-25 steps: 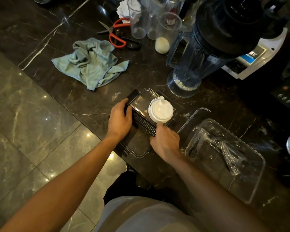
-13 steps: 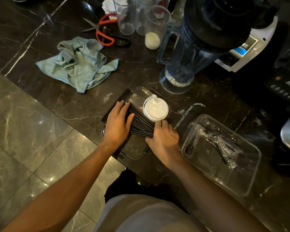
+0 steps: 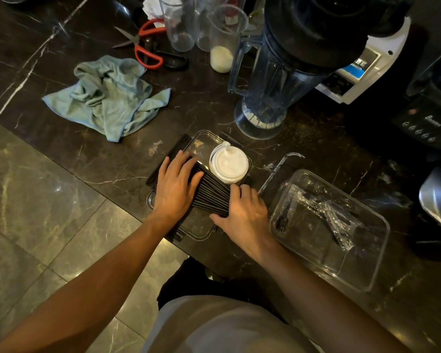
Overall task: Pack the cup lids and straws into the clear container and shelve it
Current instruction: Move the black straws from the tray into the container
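Dark veined marble counter (image 3: 214,103) carries a flat clear plastic container lid with black clips (image 3: 201,225), on which a bundle of thin black straws (image 3: 211,194) and a stack of white domed cup lids (image 3: 229,164) lie, while the deep clear rectangular container (image 3: 329,230) stands just to the right. Left hand (image 3: 175,189) lies flat with spread fingers on one end of the straws; right hand (image 3: 242,212) curls loosely against the other end, neither closed around them. Squeezed unevenly, the loose straws could fan out and roll, or knock the cup lids over.

Blender jug (image 3: 270,80) just behind container (image 3: 201,142)
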### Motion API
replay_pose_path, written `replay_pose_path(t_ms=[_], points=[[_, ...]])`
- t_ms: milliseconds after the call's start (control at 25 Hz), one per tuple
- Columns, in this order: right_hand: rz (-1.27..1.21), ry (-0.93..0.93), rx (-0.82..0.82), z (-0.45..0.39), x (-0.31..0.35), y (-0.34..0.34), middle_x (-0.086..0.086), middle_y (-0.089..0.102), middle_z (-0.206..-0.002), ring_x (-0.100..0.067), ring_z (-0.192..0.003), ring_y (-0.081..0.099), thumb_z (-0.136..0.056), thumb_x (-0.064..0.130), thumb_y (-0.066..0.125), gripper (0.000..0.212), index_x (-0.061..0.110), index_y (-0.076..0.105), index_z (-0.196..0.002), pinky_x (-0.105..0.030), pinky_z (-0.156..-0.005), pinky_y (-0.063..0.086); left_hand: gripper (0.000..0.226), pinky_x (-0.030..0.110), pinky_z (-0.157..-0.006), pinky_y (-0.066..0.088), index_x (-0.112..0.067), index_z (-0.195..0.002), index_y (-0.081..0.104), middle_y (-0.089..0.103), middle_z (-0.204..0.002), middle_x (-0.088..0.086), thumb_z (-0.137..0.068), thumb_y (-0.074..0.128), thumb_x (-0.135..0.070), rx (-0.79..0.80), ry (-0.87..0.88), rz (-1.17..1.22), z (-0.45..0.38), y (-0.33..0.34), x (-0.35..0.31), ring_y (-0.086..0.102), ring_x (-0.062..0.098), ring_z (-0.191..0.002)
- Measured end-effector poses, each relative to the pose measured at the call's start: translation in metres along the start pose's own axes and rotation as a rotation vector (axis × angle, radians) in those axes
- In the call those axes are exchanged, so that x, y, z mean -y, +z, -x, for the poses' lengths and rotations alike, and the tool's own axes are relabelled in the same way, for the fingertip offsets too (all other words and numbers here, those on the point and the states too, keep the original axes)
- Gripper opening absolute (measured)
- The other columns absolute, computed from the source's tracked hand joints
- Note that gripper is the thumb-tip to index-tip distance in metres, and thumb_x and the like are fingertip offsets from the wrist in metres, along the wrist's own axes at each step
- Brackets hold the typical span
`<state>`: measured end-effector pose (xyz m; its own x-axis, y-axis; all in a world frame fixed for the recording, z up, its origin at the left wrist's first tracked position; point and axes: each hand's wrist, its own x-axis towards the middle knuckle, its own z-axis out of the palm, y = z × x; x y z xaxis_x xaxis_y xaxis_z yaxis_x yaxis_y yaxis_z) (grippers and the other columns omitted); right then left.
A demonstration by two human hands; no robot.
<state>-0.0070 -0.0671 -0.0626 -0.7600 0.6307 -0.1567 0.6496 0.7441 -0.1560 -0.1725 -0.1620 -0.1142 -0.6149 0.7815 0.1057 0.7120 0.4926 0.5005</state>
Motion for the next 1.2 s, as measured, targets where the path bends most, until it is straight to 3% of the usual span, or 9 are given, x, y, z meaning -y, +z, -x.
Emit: replay_pose_path(t_ms=[120,280,440,560,680,960,1200], points=[[0.008,0.011,0.014,-0.001,0.0,0.0,-0.01,0.063,-0.117,-0.026,-0.109,0.061,-0.07,0.058,0.084,0.079,0.01,0.057,-0.127,-0.04,-0.087,0.055,0.046,0.056,-0.124,0.025,-0.008,-0.14,0.059,0.057,-0.148,0.015,-0.105,0.053,-0.036,-0.011,0.032,-0.005,0.002,0.0,-0.002,0.045,0.031,-0.146],[-0.025,0.061,0.031,-0.005,0.003,0.0,-0.01,0.062,-0.118,-0.027,-0.11,0.06,-0.072,0.052,0.084,0.073,0.01,0.057,-0.125,-0.04,-0.088,0.052,0.074,0.061,-0.124,0.021,-0.015,-0.15,0.047,0.05,-0.155,0.01,-0.087,0.063,-0.049,0.19,0.179,0.043,0.003,-0.017,0.004,0.033,0.028,-0.153],[0.002,0.067,0.025,-0.006,0.004,0.001,-0.01,0.062,-0.116,-0.026,-0.107,0.061,-0.074,0.052,0.083,0.07,0.009,0.058,-0.123,-0.038,-0.084,0.052,0.092,0.064,-0.125,0.002,-0.022,-0.156,0.041,0.042,-0.161,0.007,-0.075,0.066,-0.058,0.319,0.3,-0.073,-0.003,-0.033,0.012,0.02,0.029,-0.158],[0.011,0.084,0.026,-0.008,0.006,0.002,-0.01,0.063,-0.115,-0.026,-0.106,0.061,-0.074,0.051,0.083,0.068,0.009,0.059,-0.121,-0.038,-0.083,0.052,0.094,0.063,-0.125,-0.005,-0.026,-0.158,0.036,0.035,-0.165,0.006,-0.074,0.07,-0.053,0.42,0.33,-0.131,-0.011,-0.034,0.015,0.012,0.028,-0.16],[0.031,0.106,0.034,-0.01,0.008,0.001,-0.01,0.064,-0.113,-0.026,-0.105,0.062,-0.073,0.052,0.084,0.067,0.009,0.06,-0.118,-0.038,-0.082,0.052,0.09,0.059,-0.124,-0.008,-0.024,-0.156,0.039,0.04,-0.161,0.007,-0.076,0.075,-0.042,0.435,0.322,-0.141,-0.017,-0.032,0.012,0.015,0.029,-0.159],[0.013,0.095,0.06,-0.011,0.005,-0.003,-0.008,0.06,-0.123,-0.024,-0.115,0.058,-0.077,0.058,0.078,0.073,0.011,0.054,-0.129,-0.038,-0.092,0.05,0.091,0.065,-0.125,0.01,-0.019,-0.152,0.04,0.052,-0.148,0.008,-0.074,0.08,-0.044,0.45,0.348,-0.148,-0.035,-0.037,0.007,0.04,0.028,-0.148],[-0.026,0.067,0.048,-0.007,0.003,-0.012,-0.008,0.06,-0.124,-0.024,-0.117,0.058,-0.076,0.057,0.081,0.075,0.013,0.052,-0.129,-0.04,-0.095,0.051,0.1,0.053,-0.113,0.041,-0.019,-0.15,0.041,0.051,-0.14,0.012,-0.066,0.085,-0.05,0.39,0.384,-0.189,-0.034,-0.042,0.006,0.05,0.031,-0.128]])
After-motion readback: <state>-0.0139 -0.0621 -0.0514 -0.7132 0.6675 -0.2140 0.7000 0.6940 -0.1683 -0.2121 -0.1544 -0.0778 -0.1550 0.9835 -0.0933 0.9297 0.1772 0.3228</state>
